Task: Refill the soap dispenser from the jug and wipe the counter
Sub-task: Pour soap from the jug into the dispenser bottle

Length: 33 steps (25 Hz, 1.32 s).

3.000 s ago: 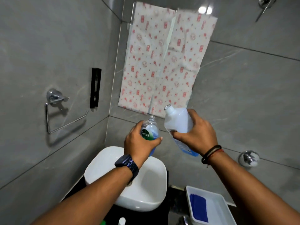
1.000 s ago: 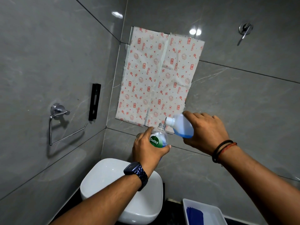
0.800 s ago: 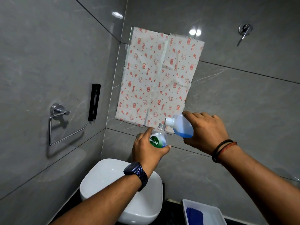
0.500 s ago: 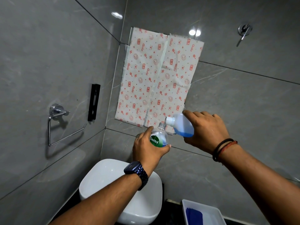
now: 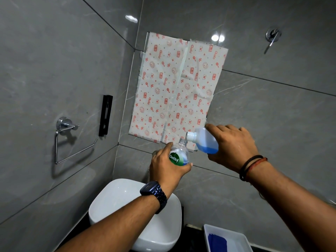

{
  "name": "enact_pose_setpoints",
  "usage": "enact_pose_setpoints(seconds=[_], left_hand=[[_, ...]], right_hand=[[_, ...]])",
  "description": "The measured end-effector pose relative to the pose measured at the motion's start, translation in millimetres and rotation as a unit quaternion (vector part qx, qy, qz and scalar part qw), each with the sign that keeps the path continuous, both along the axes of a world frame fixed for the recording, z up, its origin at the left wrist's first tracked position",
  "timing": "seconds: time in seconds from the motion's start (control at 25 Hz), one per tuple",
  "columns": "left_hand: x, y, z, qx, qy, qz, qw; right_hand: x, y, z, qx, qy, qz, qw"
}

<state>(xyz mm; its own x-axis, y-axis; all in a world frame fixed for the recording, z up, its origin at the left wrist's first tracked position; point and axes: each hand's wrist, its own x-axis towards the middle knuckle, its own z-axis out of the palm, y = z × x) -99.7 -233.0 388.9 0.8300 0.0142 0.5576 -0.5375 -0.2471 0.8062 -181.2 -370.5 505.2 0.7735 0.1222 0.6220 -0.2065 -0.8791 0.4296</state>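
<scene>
Clear plastic soap dispenser bottle with a green Dettol label (image 5: pixel 179 156) is held above the white ceramic basin (image 5: pixel 116 200), the left hand (image 5: pixel 166 170) wrapped round its body, its neck open. Three seconds ago the translucent white plastic jug (image 5: pixel 204 140) stood nearly upright beside it; now the right hand (image 5: pixel 233 148), clamped round the jug, has it tipped with the spout at the bottle's mouth, a pose barely altered over the last second. Blue liquid pools low in the jug; no stream is discernible. Pouring looks under way, so the folded blue cloth (image 5: pixel 217 241) and dark counter (image 5: pixel 192 229) wait.
</scene>
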Motion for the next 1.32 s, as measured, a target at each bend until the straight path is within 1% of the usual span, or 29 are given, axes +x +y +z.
enact_pose_setpoints(seconds=[0.56,1.08,1.32], left_hand=[[-1.3,3.2,1.7,-0.007,-0.005,-0.004,1.000],[-1.0,5.2,2.0,-0.010,-0.006,-0.008,1.000],[-1.7,3.8,2.7,-0.008,0.000,-0.006,1.000]], right_hand=[[-1.4,3.9,4.3,-0.020,-0.001,-0.001,1.000],[-1.3,6.9,5.7,-0.008,0.011,-0.008,1.000],[-2.0,6.5,7.5,-0.017,0.003,0.000,1.000]])
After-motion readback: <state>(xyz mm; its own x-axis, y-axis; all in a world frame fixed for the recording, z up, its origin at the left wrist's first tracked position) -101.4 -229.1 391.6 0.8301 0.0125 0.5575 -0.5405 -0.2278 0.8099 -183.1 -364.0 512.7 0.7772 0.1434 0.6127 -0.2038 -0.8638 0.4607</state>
